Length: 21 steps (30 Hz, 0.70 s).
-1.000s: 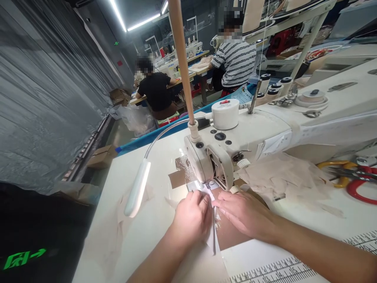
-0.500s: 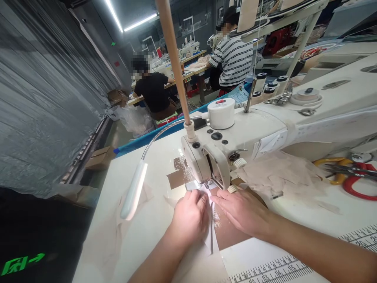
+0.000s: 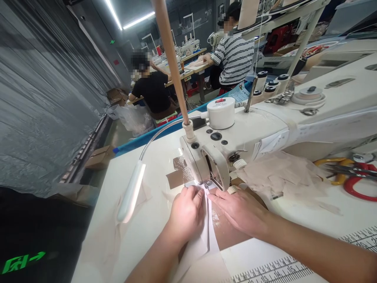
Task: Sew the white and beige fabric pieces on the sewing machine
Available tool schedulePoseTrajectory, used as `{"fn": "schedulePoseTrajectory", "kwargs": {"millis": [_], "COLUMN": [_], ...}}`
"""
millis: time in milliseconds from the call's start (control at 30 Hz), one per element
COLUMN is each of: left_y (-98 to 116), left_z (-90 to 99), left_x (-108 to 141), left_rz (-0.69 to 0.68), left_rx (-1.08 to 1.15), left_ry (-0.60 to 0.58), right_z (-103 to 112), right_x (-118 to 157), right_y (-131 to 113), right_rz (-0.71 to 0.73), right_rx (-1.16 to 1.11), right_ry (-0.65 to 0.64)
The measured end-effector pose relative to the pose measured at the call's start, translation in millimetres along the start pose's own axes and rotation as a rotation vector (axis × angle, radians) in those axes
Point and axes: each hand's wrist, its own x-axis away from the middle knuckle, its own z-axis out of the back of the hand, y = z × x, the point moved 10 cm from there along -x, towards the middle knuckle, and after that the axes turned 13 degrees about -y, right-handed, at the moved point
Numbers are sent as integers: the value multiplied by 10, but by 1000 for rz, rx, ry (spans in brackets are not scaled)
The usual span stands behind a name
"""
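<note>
Fingers on your left hand (image 3: 185, 214) are curled in snug, pinching the white fabric (image 3: 202, 241) on the tabletop (image 3: 159, 157), right under the sewing machine (image 3: 193, 159). Your right hand (image 3: 246, 212) lies flatter, fingertips at the fabric's edge, but I can't tell if they're gripping.

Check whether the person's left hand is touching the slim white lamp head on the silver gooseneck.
Apart. The head view shows white tabletop between the left hand and the lamp head.
</note>
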Motion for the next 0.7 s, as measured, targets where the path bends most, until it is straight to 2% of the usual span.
{"fn": "schedulePoseTrajectory", "kwargs": {"millis": [200,533,600,700], "left_y": [-22,-36,9,24], "left_z": [2,32,60,44], "left_x": [-1,30,52,107], "left_rz": [15,56,67,131], "left_rx": [15,20,33,-1], "left_ry": [0,-8,-39,-168], "right_z": [50,-41,-50,-43], "right_x": [13,6,4,-3], "right_y": [-14,53,72,93], "right_rz": [0,-17,-22,-18], "right_rx": [26,-63,-91,-125], "right_ry": [51,-40,-60,-65]}}
